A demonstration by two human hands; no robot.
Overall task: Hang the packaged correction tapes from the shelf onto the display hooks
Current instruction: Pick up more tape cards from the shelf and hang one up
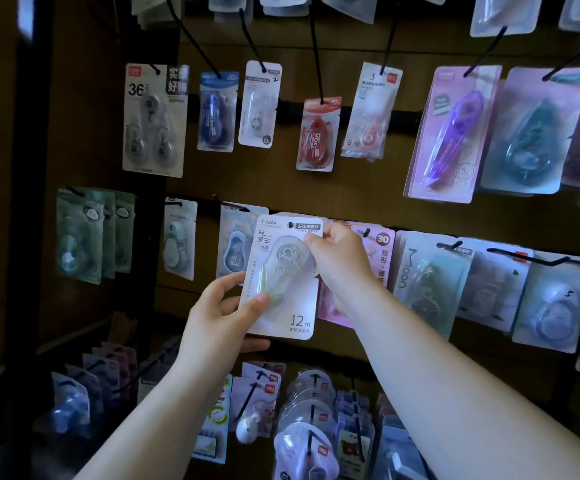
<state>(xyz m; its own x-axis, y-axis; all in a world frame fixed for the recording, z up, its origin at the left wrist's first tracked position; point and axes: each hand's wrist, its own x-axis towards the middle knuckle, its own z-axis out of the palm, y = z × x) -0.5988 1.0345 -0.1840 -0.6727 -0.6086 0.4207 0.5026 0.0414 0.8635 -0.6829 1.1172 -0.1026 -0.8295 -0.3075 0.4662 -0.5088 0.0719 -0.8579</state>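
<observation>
On my feed the white correction tape pack (281, 282), marked 12 m along its bottom, sits upright in front of the middle row of the display, held by both hands. My left hand (221, 317) grips its lower left edge: the thumb lies across the front of the clear blister and the other fingers (253, 345) curl round behind the card. My right hand (344, 261) pinches the upper right corner, its fingers (312, 240) closed on the card's edge just beside the brand label. The hang hole at the top shows as a dark spot. It may have a hook tip in it, but the picture is too soft for me to say.

Right behind the pack hangs a pink pack (380, 249) with a 30 in a round badge, partly covered by my right wrist. Just to the left is a blue-grey pack (233, 245), and to the right a pale one reading Moon (427, 282). A long black hook (531, 259) juts out further right.

In the row above hang a red MOSY pack (318, 136), a blue MOSY pack (216, 112) and a purple pack (454, 133). Below my arms, round white packs (311, 403) crowd the bottom row.
</observation>
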